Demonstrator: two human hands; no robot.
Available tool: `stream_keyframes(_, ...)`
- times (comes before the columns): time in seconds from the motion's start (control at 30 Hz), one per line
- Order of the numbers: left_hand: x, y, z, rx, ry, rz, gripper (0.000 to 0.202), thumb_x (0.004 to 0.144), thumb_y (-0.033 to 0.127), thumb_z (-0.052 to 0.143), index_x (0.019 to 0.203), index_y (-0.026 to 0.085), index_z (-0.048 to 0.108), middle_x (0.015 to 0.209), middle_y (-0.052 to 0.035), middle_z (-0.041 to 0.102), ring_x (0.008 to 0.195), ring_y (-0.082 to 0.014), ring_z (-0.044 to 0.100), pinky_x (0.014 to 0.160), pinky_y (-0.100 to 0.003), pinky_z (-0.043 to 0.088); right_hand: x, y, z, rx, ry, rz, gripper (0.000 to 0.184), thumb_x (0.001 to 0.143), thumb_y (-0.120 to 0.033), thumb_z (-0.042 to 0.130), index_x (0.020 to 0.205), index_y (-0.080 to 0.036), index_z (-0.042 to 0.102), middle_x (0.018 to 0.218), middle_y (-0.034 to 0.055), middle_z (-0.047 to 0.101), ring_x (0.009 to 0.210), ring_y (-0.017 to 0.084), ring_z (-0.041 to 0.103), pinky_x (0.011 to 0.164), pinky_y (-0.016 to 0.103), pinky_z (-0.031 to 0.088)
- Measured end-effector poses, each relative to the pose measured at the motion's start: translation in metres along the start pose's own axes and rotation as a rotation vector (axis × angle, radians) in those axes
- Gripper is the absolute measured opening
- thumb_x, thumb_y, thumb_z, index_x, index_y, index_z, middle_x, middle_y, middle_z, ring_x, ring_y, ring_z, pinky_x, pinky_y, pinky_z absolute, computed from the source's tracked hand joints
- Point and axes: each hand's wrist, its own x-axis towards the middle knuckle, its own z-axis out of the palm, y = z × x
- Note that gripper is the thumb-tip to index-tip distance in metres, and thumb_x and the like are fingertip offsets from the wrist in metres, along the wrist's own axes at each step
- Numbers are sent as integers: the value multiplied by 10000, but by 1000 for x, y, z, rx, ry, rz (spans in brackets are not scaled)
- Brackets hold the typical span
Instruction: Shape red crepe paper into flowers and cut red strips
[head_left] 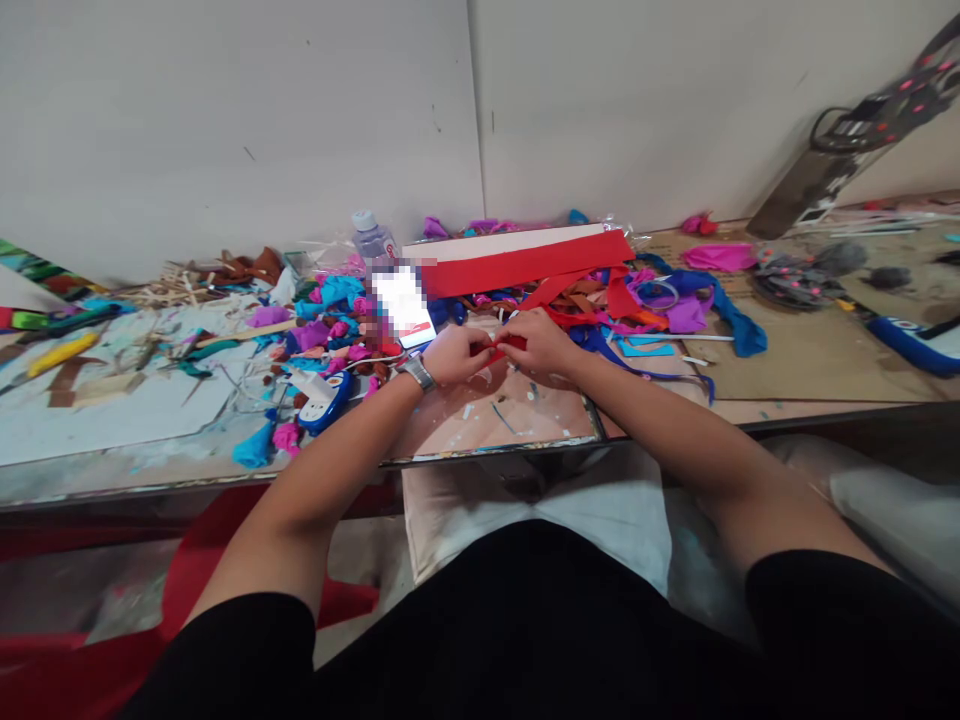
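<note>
Red scrap (512, 342) sits between the two hands, just above the front part of the table (480, 418), mostly hidden from me by fingers. My left hand (457, 355) pinches it at the fingertips, and my right hand (541, 342) grips it from the other side, fingers curled; I cannot tell how it is folded. A watch (418, 374) circles the left wrist.

Clutter crowds me on the far side. Just beside the left hand, a lit phone (403, 308), partly blurred out, blocks the way to the left, with a bottle (373, 240) upright behind it. Further left I see a heap of coloured scraps (319, 325), and at its near edge a blue-and-white power strip (324, 402) with a plug in it. Beyond both hands, a long red strip (525, 265) lies across more scraps, closing off the back. To the right, a blue ribbon (744, 325) trails onto cardboard (787, 365), where pink cloth (718, 257) and a grey fluffy bundle (795, 278) also lie. The near table edge is free of scraps directly before me.
</note>
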Motion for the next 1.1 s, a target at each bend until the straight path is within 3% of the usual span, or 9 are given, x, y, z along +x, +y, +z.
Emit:
stream_keyframes(0.13,-1,4,-2,-78,-19,2,432,966,490,550,847,147,783,626,-17,648,582,-129,508,602,-289,307,1,0,-1,15,12,-19,193,932,-291,655,1004,-228,823,1006,72,843,976,278,713,908,414,429)
stream_keyframes(0.3,-1,4,-3,-119,-40,-15,457,978,482,543,780,136,765,577,6,595,564,-113,455,590,-285,292,2,-1,-2,30,41,-37,191,932,-297,662,970,-223,834,951,75,843,944,271,727,895,404,440)
stream_keyframes(0.53,2,-2,-1,-254,-64,-17,395,946,429,540,868,127,783,661,17,624,624,-115,464,628,-269,331,2,-2,-2,17,58,-6,195,941,-325,666,980,-236,835,986,69,850,953,275,735,909,421,429)
stream_keyframes(0.77,4,-6,2,-420,-97,-120,353,890,413,564,873,124,767,705,3,661,654,-133,522,619,-259,370,2,-1,-2,18,57,-10,205,941,-312,658,1001,-257,846,998,58,855,974,273,734,934,426,431)
stream_keyframes(0.97,4,-6,-1,-484,-126,-202,337,875,420,602,868,126,766,700,-10,669,594,-120,489,575,-261,341,1,-3,-4,13,80,-59,210,950,-301,662,1007,-246,857,975,75,848,941,268,737,930,435,418)
stream_keyframes(1.1,6,-6,-2,-546,-139,-236,330,832,387,601,907,118,778,776,-31,720,631,-135,548,605,-266,398,1,-2,-3,26,79,-58,212,967,-311,658,1026,-258,855,995,76,847,999,270,732,970,448,404)
